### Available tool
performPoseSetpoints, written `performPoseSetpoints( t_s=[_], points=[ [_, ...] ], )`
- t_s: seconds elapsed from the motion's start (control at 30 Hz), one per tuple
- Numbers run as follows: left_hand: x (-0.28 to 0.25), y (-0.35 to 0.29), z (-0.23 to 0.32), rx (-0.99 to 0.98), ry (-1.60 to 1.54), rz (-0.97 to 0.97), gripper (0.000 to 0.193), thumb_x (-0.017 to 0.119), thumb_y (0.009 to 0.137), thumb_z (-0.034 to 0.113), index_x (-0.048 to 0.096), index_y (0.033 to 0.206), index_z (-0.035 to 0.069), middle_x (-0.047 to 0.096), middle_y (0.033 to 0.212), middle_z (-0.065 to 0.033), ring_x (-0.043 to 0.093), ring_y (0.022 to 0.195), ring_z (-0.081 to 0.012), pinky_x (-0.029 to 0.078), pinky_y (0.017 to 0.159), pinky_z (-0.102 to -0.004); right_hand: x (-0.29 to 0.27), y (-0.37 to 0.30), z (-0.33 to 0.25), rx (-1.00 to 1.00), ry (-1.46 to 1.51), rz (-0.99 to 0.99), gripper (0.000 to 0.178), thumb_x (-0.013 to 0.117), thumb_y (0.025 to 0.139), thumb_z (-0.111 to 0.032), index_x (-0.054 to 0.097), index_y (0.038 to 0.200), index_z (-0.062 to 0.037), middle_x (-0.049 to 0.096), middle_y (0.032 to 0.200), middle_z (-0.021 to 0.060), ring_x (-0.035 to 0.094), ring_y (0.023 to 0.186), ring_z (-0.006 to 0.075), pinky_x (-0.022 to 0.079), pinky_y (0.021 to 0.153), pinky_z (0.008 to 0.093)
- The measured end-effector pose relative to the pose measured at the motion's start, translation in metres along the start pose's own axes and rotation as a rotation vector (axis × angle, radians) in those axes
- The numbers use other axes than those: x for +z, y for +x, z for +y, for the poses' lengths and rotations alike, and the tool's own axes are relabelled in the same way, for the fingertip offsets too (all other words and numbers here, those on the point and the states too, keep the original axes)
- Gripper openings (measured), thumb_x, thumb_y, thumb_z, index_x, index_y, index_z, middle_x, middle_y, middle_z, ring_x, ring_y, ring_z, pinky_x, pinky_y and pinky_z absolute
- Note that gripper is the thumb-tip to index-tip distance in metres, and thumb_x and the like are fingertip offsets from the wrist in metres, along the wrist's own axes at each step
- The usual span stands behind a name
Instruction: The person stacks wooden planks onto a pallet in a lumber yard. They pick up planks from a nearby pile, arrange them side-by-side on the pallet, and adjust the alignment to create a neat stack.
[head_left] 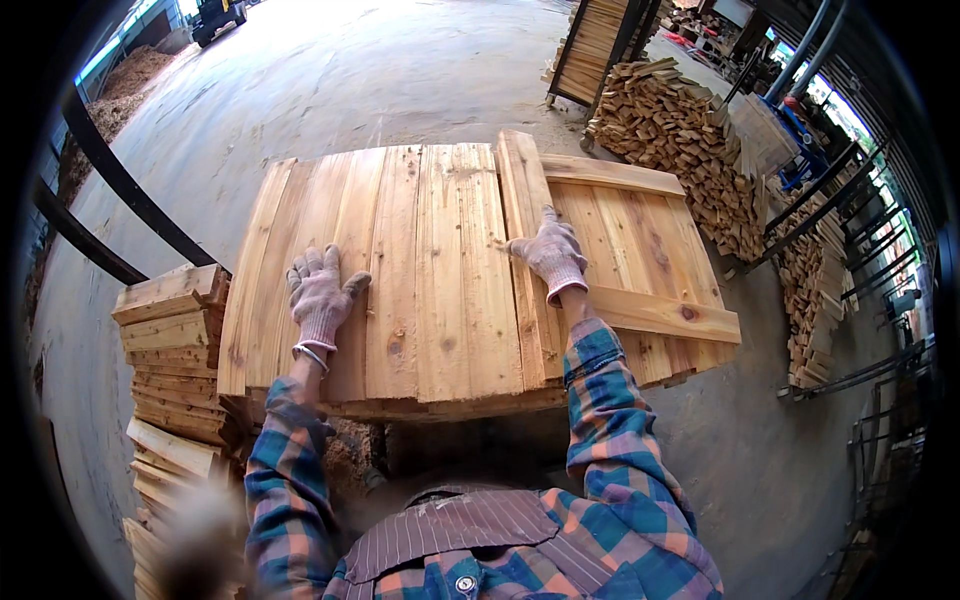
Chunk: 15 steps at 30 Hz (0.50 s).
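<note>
Pale wooden planks (395, 270) lie side by side, forming a broad flat surface in front of me. My left hand (322, 300), in a dusty knit glove, is open and flat on the left planks, its fingers spread. A thicker board (522, 185) runs lengthwise on top, right of the middle. Across it sits my gloved right hand (552, 258), thumb at its left edge and fingers over its right side. To the right, two crosspieces, a far one (615, 174) and a near one (665, 314), lie over more planks (630, 235).
Stacked wood pieces (170, 340) stand close by on the left, beside dark metal bars (105, 165). A large heap of short wood offcuts (670, 140) and a filled rack (595, 50) are at the far right. A vehicle (215, 18) stands far off at upper left.
</note>
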<state>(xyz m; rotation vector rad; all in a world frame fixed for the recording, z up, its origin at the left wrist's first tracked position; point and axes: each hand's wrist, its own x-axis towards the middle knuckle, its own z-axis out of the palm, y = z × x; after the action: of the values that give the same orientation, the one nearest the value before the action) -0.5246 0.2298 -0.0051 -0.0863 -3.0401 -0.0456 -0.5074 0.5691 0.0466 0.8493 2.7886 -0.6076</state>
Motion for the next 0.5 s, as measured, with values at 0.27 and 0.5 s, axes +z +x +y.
performPoseSetpoints(
  t_s=[0.27,0.5],
  points=[
    [0.008,0.0,0.0,0.02,-0.051,0.062,0.087,0.043,0.084,0.074,0.044,0.142,0.009,0.038,0.145,-0.0226,0.032,0.135,-0.0436,0.021,0.113,-0.0532,-0.01,0.014,0.039,-0.318,0.428,0.142,0.078,0.076,0.075,-0.034,0.046,0.139,-0.0009,0.064,0.119,0.0224,0.061,0.111,0.0336,0.047,0.095,0.0369],
    [-0.006,-0.009,0.001,0.018,-0.749,0.157,0.087,0.059,0.084,0.064,0.039,0.145,0.005,0.046,0.141,-0.02,0.048,0.125,-0.0341,0.034,0.107,-0.0468,0.009,-0.049,-0.068,-0.421,1.665,-0.477,0.062,0.075,0.082,-0.029,0.047,0.127,0.0037,0.054,0.088,0.0083,0.06,0.071,0.017,0.056,0.059,0.0275]
  ],
)
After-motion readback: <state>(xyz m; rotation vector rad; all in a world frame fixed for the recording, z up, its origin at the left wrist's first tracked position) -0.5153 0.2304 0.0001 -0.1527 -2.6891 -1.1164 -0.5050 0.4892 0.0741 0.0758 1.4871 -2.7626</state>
